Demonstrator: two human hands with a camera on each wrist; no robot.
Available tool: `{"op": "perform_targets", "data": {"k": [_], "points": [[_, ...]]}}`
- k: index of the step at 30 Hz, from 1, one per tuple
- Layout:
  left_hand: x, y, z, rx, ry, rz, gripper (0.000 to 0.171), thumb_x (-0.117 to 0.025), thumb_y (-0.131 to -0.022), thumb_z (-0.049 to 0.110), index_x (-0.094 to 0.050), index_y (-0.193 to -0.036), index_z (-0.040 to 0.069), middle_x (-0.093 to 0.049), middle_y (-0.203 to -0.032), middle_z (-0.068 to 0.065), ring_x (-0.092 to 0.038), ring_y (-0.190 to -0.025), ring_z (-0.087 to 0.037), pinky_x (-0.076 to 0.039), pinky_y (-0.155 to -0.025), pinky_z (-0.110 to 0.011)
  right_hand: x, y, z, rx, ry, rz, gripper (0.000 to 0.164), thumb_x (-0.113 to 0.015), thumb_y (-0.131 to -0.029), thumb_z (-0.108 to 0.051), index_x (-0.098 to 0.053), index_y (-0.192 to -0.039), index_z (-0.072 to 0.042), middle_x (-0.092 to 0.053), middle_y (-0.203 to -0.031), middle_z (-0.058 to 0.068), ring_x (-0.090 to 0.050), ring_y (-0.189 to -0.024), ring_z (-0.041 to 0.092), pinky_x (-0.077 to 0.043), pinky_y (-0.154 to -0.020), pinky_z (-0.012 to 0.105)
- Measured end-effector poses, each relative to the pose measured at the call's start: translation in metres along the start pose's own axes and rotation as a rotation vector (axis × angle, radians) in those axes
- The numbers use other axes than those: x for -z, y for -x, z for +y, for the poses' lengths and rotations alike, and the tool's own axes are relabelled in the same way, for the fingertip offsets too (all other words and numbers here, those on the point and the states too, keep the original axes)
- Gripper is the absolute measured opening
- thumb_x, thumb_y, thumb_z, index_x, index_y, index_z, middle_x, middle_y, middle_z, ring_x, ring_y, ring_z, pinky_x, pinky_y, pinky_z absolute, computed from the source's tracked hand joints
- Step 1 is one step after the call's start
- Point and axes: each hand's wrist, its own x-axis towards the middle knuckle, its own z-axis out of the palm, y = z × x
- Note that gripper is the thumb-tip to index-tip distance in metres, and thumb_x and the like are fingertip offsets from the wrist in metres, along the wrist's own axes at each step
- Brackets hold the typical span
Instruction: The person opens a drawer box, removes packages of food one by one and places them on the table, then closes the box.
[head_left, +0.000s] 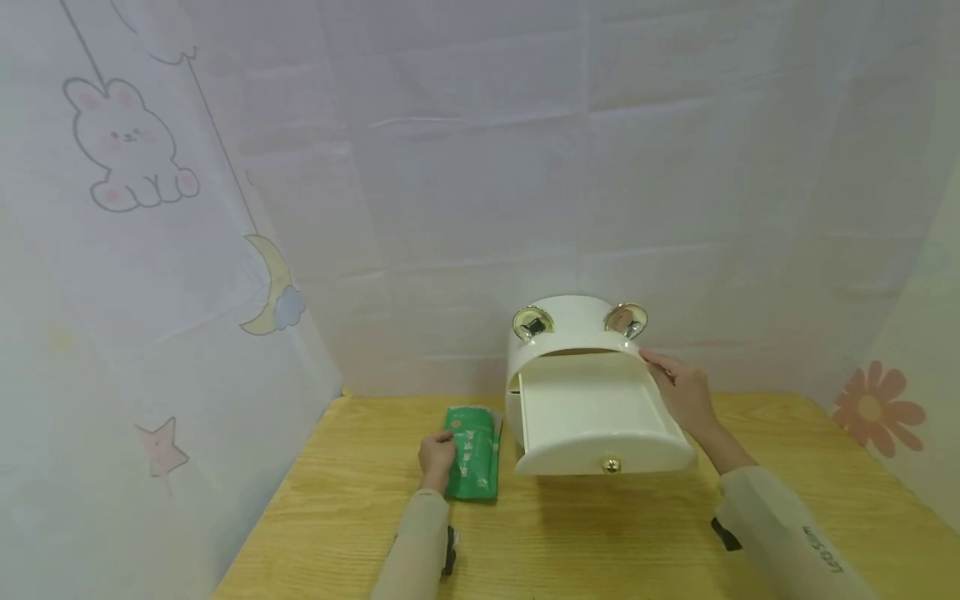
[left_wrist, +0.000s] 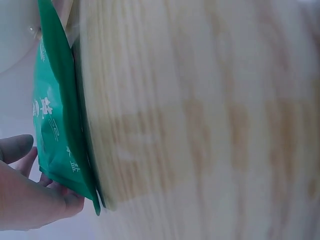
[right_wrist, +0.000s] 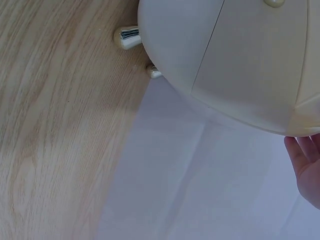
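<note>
We pinch green packet (head_left: 471, 458) with left hand (head_left: 437, 457), on desk (head_left: 322, 500) left of open drawer (head_left: 585, 400); right hand (head_left: 684, 398), fingers nearly straight, touches cabinet (head_left: 576, 321). Step seems grasping; next probably calls for lifting.

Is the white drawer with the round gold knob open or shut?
Open: in the head view, the white curved-front drawer juts out of the rounded white cabinet, its inside floor showing.

Green packet (head_left: 474, 462), white cabinet (head_left: 576, 315) on wooden table (head_left: 337, 500)
</note>
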Motion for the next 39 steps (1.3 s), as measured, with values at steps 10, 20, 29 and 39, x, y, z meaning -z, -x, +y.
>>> {"op": "perform_targets", "data": {"k": [10, 20, 29, 39], "points": [[0.001, 0.0, 0.009, 0.016, -0.053, 0.097, 0.036, -0.051, -0.077, -0.003, -0.062, -0.112, -0.002, -0.056, -0.117, -0.025, -0.055, -0.096, -0.037, -0.047, -0.071, -0.043, -0.003, -0.003, 0.004, 0.053, -0.052, -0.018, 0.025, -0.058, -0.086, 0.004, -0.061, -0.11, 0.009, -0.06, -0.109, 0.027, -0.041, -0.094, -0.023, -0.037, -0.068, -0.001], [0.0, 0.0, 0.019, -0.189, -0.003, 0.105, 0.025, -0.061, -0.085, 0.004, -0.061, -0.105, -0.01, -0.063, -0.101, -0.022, -0.059, -0.094, -0.035, -0.05, -0.078, -0.042, -0.001, -0.006, 0.004, 0.108, -0.033, -0.068, 0.027, -0.057, -0.084, 0.009, -0.059, -0.112, 0.01, -0.058, -0.11, 0.026, -0.039, -0.102, -0.017, -0.034, -0.078, -0.001], [0.004, 0.003, 0.031, -0.249, 0.059, 0.059, 0.02, -0.06, -0.083, 0.001, -0.064, -0.101, -0.007, -0.066, -0.092, -0.018, -0.063, -0.084, -0.03, -0.052, -0.071, -0.036, 0.001, -0.008, 0.001, 0.114, -0.031, -0.046, 0.028, -0.059, -0.08, 0.014, -0.062, -0.107, 0.011, -0.061, -0.102, 0.027, -0.047, -0.057, 0.004, -0.032, -0.047, 0.013], [0.009, 0.022, 0.055, -0.35, 0.132, 0.039, 0.017, -0.061, -0.084, 0.002, -0.066, -0.098, -0.007, -0.067, -0.092, -0.018, -0.062, -0.086, -0.03, -0.051, -0.075, -0.039, -0.003, -0.007, 0.001, 0.1, -0.002, -0.026, 0.028, -0.059, -0.081, 0.013, -0.062, -0.108, 0.009, -0.061, -0.103, 0.027, -0.049, -0.057, 0.003, -0.033, -0.048, 0.011]]}}
